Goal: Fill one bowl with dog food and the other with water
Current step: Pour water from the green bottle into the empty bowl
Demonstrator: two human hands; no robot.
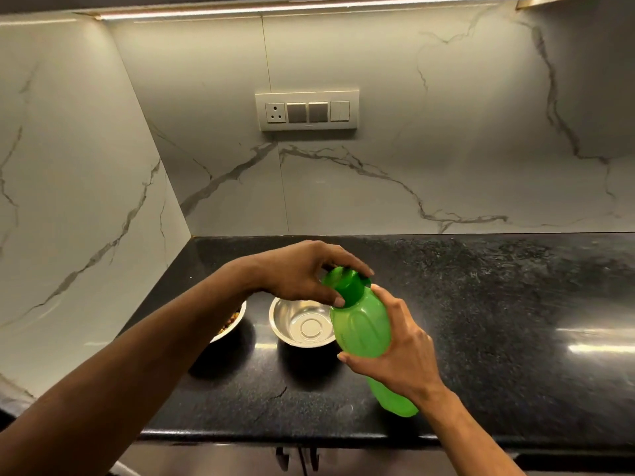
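The table is a glossy black speckled slab set into a marble-walled corner. Two steel bowls stand on it side by side, apart: the empty bowl and, to its left, a bowl of brown kibble (mostly hidden behind a forearm).

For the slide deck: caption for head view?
Left hand grips green bottle's cap, right hand holds bottle over empty bowl.

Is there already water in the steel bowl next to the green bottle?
No, the steel bowl shows a dry, bare bottom, and the green bottle is capped, the left hand gripping its cap.
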